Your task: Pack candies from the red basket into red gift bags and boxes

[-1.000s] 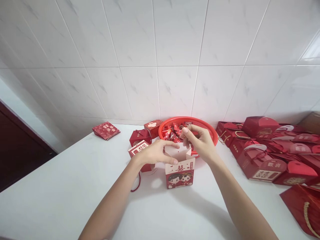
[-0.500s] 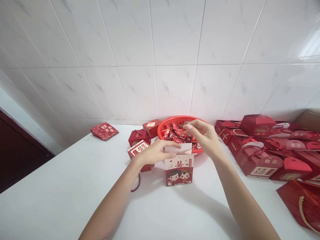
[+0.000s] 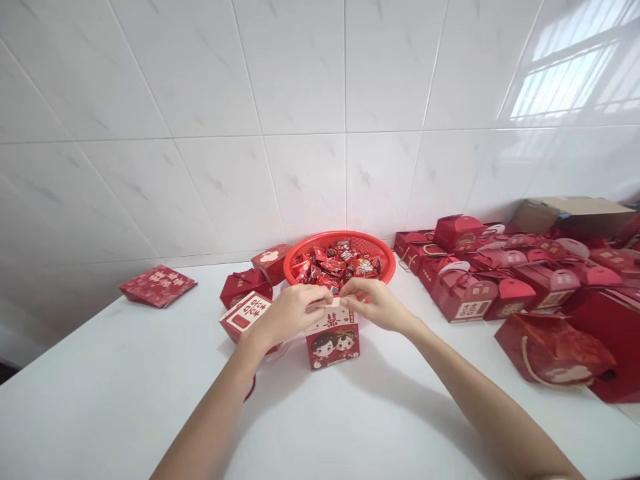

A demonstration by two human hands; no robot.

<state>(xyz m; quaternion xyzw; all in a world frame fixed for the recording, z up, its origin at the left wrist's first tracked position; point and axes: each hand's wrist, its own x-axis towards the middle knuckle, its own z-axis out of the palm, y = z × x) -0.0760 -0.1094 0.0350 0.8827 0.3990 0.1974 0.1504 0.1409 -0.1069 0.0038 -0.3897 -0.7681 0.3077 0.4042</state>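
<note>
A small red and cream box (image 3: pixel 334 347) with two cartoon figures stands upright on the white table. At its top left edge, my left hand (image 3: pixel 303 308) is closed, fingers gripping the upper flap. My right hand (image 3: pixel 370 303) pinches the top right edge of the same box, thumb and fingers together. Right behind the box is a red plastic basket (image 3: pixel 389 257) full of red-wrapped candies (image 3: pixel 363 267). Whether a candy is between my fingers cannot be seen.
Left of my hands lie several red boxes (image 3: pixel 246 283) and a flat red packet (image 3: pixel 159 287). Many closed red boxes (image 3: pixel 463 293) crowd the right side, with a cardboard box (image 3: pixel 575 208) behind. A red box with a rope handle (image 3: pixel 555 347) lies nearer. White tiles (image 3: pixel 305 173) rise behind.
My right hand has come down from above the basket to the box top. Both hands now meet at its upper edge, and its flaps are closer together. The view has turned right.
</note>
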